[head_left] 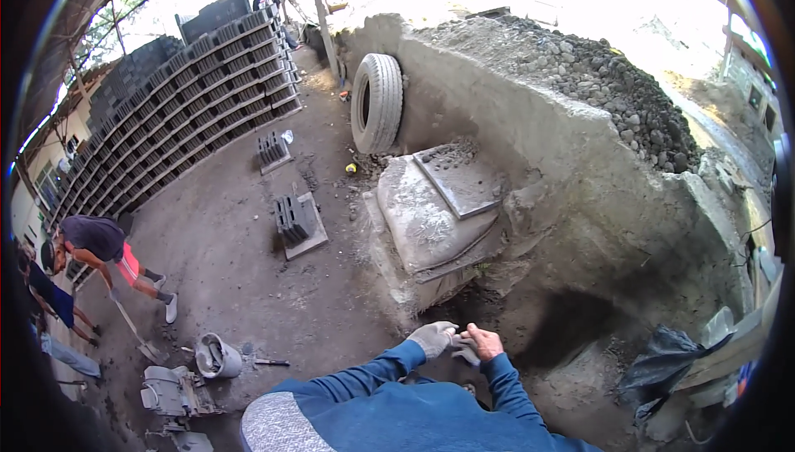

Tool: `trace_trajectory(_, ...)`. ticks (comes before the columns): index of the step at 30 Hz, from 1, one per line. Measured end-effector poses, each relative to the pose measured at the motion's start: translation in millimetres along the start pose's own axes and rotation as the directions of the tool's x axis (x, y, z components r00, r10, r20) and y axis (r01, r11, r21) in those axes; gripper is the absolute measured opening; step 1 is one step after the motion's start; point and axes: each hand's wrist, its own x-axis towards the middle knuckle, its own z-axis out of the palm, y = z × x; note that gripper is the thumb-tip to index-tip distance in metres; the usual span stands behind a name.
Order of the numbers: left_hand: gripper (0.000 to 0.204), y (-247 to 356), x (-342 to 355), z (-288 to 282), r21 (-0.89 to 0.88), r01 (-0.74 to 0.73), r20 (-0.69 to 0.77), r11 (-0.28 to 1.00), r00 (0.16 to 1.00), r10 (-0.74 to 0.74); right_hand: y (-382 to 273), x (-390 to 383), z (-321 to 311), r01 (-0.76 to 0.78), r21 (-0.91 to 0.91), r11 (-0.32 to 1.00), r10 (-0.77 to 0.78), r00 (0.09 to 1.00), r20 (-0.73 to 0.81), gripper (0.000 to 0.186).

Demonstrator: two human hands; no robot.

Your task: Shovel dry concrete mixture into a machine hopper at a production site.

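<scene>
My left hand (433,338) wears a grey work glove, its fingers bent and closed near the fingertips of my right hand. What its fingertips hold, if anything, is too small to make out. My right hand (484,343) is bare and closed in a pinch. Below its fingers hangs a light grey cloth piece that looks like a second glove (465,355). Both hands meet in front of my chest, in blue sleeves (381,369). Beyond them stands a dusty pale sack (414,212) on a ledge, with a flat board (460,187) on top.
A rough concrete wall (530,112) holds back dark gravel (613,79); a tyre (378,104) leans on it. At left, concrete blocks (207,71) are stacked high. A person with a shovel (137,332) bends near a bucket (219,357) and a motor-like machine (170,390). Black plastic (667,361) lies right.
</scene>
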Motion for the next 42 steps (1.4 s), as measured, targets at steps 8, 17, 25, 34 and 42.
trace_trajectory(8,0.074,-60,87,50,-0.482,0.454,0.07,0.749,0.872,-0.484,-6,22,38,0.131,-0.2,0.971,-0.154,0.982,-0.109,0.043)
trace_trajectory(17,0.055,-146,158,135,-0.891,0.454,0.434,0.019,0.838,0.33,-7,12,24,0.231,-0.427,0.874,-0.406,0.832,-0.379,0.035)
trace_trajectory(25,0.053,-113,158,138,-0.927,0.242,0.323,0.286,0.903,0.284,15,6,16,0.17,-0.651,0.739,-0.523,0.754,-0.397,0.031)
trace_trajectory(34,0.051,-111,130,141,-0.791,0.194,0.399,0.581,0.883,0.248,5,3,6,0.159,-0.648,0.744,-0.52,0.747,-0.414,0.032)
trace_trajectory(42,0.032,-21,108,45,0.556,-0.432,0.075,0.71,0.877,0.475,-38,-7,-33,0.422,-0.276,0.863,-0.495,0.815,-0.302,0.023)
